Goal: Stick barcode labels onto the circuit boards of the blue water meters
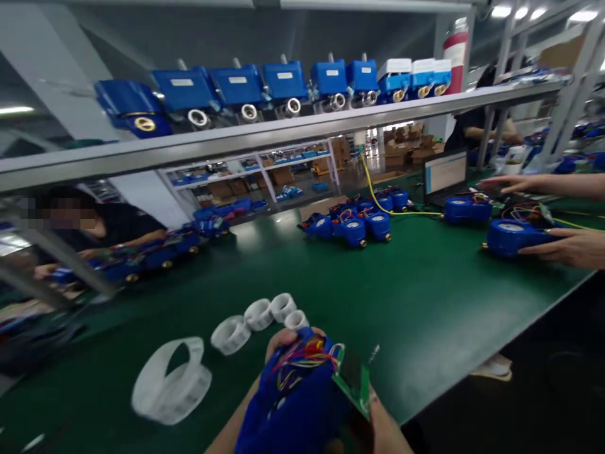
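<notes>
Spreading wide, the green surface lies below a long shelf. An open blue case is held near the surface's front edge. The left hand has its grip curled round the case; the right hand has its grip closed on a green circuit board beside it. Four small white rings lie farther in from that edge. Thin coloured wires run across the case toward the board.

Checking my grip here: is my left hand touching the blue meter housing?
Touching: the head view shows the left hand directly against the blue meter housing, fingers around its far end.
</notes>
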Demonstrator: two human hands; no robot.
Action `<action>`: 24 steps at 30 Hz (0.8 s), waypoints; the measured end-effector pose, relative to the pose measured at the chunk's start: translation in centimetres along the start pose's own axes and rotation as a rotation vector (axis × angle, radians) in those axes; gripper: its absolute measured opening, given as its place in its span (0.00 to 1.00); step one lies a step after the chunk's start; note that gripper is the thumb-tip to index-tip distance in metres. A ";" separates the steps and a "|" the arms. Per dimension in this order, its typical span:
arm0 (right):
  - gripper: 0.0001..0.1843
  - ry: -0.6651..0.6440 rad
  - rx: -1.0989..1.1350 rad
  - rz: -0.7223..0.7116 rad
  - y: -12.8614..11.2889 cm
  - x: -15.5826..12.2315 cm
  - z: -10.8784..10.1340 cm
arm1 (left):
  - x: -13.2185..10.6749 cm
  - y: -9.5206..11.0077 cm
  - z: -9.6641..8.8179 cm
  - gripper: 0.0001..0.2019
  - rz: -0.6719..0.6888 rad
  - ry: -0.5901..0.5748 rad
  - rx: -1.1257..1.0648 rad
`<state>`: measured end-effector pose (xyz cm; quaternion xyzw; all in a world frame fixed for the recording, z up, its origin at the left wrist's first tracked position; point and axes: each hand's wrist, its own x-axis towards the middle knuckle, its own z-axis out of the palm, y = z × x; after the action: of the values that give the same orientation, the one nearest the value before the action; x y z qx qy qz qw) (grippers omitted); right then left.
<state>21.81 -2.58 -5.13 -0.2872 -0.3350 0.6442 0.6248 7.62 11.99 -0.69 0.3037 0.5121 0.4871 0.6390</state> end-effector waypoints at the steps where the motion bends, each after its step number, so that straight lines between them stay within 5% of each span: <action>1: 0.63 -0.034 -0.073 0.014 0.9 -0.7 0.4 | -0.7 0.3 -1.6 0.17 -0.090 -0.011 0.013; 5: 0.63 -0.112 -0.195 0.026 4.2 -1.9 2.6 | -2.5 1.7 -6.1 0.17 -0.293 -0.058 0.038; 11: 0.57 -0.058 -0.176 0.068 6.2 -0.7 6.0 | -1.3 4.6 -7.8 0.16 -0.226 -0.125 0.101; 15: 0.44 0.009 -0.162 0.097 6.3 0.4 6.9 | -0.9 5.3 -8.9 0.13 -0.066 -0.094 0.134; 20: 0.43 0.024 -0.248 0.139 5.7 1.3 7.2 | -6.5 2.8 -10.9 0.26 0.242 -0.056 0.091; 24: 0.46 -0.057 -0.356 0.165 3.8 1.5 6.8 | -9.1 0.6 -10.5 0.21 0.411 -0.028 0.240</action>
<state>14.04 -1.58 -3.95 -0.4013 -0.4366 0.6317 0.4993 -2.55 2.57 0.07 0.4819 0.4849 0.5383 0.4929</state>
